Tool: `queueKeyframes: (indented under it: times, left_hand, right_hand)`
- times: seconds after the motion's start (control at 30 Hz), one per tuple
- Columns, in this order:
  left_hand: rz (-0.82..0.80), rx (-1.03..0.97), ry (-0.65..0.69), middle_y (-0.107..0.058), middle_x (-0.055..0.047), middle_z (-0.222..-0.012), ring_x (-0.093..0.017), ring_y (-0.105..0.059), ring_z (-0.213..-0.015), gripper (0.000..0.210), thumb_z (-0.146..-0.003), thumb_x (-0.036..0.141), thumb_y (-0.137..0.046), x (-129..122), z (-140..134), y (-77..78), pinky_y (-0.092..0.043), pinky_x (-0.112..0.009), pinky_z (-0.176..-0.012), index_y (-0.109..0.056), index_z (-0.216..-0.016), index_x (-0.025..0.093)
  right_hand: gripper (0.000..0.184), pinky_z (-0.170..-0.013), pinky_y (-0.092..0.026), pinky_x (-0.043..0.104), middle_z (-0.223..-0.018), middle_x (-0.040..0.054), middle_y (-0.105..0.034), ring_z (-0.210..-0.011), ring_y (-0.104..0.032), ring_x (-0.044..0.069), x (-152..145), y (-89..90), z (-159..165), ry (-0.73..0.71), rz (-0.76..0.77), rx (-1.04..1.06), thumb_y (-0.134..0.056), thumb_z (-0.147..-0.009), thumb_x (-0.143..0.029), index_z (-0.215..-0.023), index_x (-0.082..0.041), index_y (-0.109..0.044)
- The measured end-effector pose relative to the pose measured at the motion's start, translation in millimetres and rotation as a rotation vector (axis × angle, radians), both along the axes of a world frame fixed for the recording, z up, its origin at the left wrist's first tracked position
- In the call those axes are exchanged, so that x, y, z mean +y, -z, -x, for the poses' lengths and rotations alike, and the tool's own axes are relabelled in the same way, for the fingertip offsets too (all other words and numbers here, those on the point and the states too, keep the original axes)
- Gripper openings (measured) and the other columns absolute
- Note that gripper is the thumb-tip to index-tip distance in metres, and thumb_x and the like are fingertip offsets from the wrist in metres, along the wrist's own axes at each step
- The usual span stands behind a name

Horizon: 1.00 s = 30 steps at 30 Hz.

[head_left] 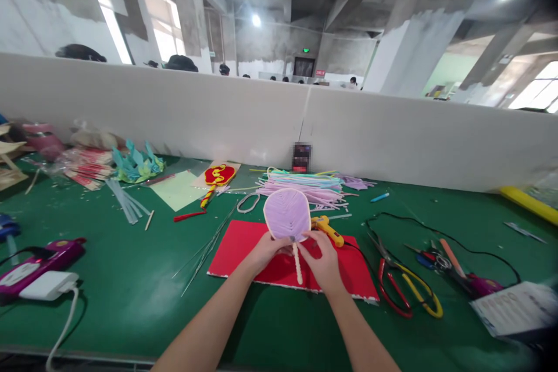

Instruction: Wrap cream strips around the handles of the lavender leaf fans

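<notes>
A small fan [286, 214] is held up over the red board [231, 250]. Its face is lilac and ribbed, with a cream border and a cream handle [298, 267] hanging below. My left hand [269, 251] grips the lower left edge of the face, its fingertips partly hidden behind the fan. On the other side, my right hand [321, 256] pinches the fan where face and handle meet. Just behind my right hand lies a yellow glue gun [329, 231] on the board. Beyond the fan is a pile of pink, lilac and mint fuzzy stems [305, 187].
Pliers with red and yellow handles [394, 285] lie right of the board, beside a black cord. Thin wires [204, 253] lie left. A red fan [218, 175] lies farther back. Power strips [41, 267] [483, 285] flank the green table. A white partition [196, 110] bounds the back.
</notes>
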<state>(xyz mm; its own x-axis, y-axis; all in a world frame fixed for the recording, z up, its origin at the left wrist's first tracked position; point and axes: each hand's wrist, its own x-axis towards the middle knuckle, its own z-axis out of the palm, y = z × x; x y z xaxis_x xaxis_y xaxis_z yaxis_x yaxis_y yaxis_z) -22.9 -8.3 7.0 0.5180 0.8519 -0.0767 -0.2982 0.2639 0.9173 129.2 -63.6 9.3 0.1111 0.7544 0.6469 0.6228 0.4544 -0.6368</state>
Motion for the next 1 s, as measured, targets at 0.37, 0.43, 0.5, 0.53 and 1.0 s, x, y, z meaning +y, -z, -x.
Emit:
queueKeyframes:
  times: [0.37,0.43,0.5,0.53,1.0]
  left_hand:
    - [-0.016,-0.041,0.026,-0.068,-0.013,-0.088,-0.022,-0.064,-0.078,0.038,-0.065,0.029,-0.069,-3,1,-3.5,-0.048,-0.039,-0.079,-0.063,-0.097,0.008]
    - [-0.011,-0.038,0.017,-0.068,-0.013,-0.088,-0.022,-0.064,-0.078,0.038,-0.065,0.028,-0.069,-3,2,-3.8,-0.048,-0.039,-0.078,-0.063,-0.097,0.008]
    - [-0.005,-0.037,0.009,-0.069,-0.012,-0.089,-0.022,-0.064,-0.078,0.038,-0.064,0.027,-0.069,-3,3,-4.8,-0.049,-0.037,-0.077,-0.063,-0.097,0.009]
    - [-0.004,-0.037,0.01,-0.069,-0.012,-0.088,-0.022,-0.064,-0.077,0.038,-0.064,0.027,-0.069,-2,4,-5.5,-0.049,-0.037,-0.077,-0.063,-0.097,0.009]
    - [-0.014,0.004,-0.051,-0.068,-0.009,-0.073,-0.018,-0.062,-0.065,0.031,-0.06,0.026,-0.072,-5,3,-13.8,-0.05,-0.032,-0.067,-0.065,-0.084,0.008]
  right_hand:
    - [0.021,-0.084,-0.045,0.039,-0.094,0.0078,-0.06,-0.092,-0.055,0.021,-1,0.2,3,0.005,0.006,0.068,-0.057,-0.077,-0.029,-0.096,-0.02,-0.057]
    - [0.021,-0.085,-0.045,0.039,-0.094,0.0077,-0.06,-0.093,-0.055,0.021,0,0.4,3,-0.004,0.001,0.066,-0.057,-0.077,-0.029,-0.097,-0.02,-0.057]
    - [0.022,-0.084,-0.045,0.039,-0.095,0.0077,-0.06,-0.094,-0.055,0.022,0,0.2,3,-0.018,0.002,0.069,-0.057,-0.077,-0.028,-0.098,-0.021,-0.057]
    - [0.023,-0.084,-0.045,0.039,-0.095,0.0077,-0.06,-0.094,-0.055,0.022,0,0.0,3,-0.025,0.004,0.072,-0.057,-0.077,-0.028,-0.098,-0.021,-0.057]
    - [0.05,-0.078,-0.049,0.035,-0.098,0.0076,-0.062,-0.092,-0.058,0.02,1,1.3,2,-0.109,0.196,0.526,-0.06,-0.073,-0.034,-0.118,-0.019,-0.044]
